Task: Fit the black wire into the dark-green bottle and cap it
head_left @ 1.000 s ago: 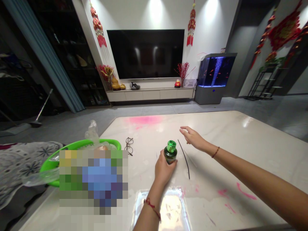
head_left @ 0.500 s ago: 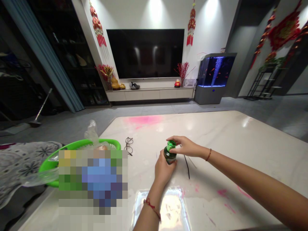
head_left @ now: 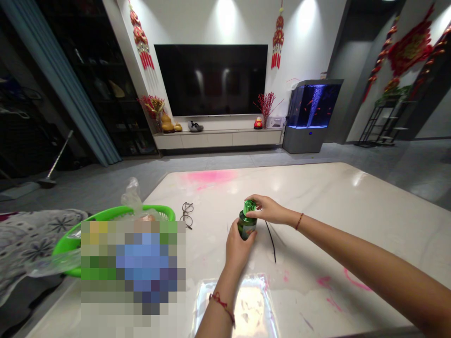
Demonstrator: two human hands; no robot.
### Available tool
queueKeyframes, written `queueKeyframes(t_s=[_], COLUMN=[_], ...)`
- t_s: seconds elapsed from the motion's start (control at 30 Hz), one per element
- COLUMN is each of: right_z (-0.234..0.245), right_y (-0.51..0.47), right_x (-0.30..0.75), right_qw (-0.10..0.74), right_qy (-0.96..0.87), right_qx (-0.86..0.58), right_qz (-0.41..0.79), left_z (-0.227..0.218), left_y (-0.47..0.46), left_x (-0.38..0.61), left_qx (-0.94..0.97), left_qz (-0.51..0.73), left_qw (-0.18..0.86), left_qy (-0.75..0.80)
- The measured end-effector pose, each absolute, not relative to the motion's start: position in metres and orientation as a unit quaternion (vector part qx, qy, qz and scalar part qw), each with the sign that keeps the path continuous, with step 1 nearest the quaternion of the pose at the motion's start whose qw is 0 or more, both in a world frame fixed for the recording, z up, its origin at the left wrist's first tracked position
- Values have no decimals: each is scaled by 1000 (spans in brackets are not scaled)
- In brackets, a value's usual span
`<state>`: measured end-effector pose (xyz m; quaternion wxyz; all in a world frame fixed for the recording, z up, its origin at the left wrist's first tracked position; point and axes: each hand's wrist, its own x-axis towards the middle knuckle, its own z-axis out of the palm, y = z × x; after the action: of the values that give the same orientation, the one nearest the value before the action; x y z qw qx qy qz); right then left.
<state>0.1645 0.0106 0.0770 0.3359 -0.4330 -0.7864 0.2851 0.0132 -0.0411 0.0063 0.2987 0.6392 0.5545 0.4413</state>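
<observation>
Right hand [head_left: 266, 210] has come in from open and now curls over the shiny cap [head_left: 249, 205] of a green bottle [head_left: 245, 226]. Left hand [head_left: 239, 251] grips the bottle's body, holding it upright over a marble table [head_left: 327, 197]. Black wire [head_left: 271, 241] lies just beside; glasses [head_left: 186, 215] and a green basket [head_left: 105, 215] sit well left.

Pixelated patch [head_left: 133, 267] over most of the green plastic basket [head_left: 148, 212], green bottle [head_left: 246, 225] partly hidden behind the hands [head_left: 239, 253]
</observation>
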Motion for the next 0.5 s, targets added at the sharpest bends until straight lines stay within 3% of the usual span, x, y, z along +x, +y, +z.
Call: queueKeyframes(t_s=[0.17,0.5], right_z=[82,83], right_y=[24,30], right_x=[168,192], right_qw=[307,219], right_qy=[-801,-755], right_qx=[-433,-432], right_qz=[278,443], left_z=[-1,-6], left_y=[-37,-34], left_x=[11,8], left_qx=[598,621], left_qz=[475,469], left_qw=[294,249], left_qy=[575,577])
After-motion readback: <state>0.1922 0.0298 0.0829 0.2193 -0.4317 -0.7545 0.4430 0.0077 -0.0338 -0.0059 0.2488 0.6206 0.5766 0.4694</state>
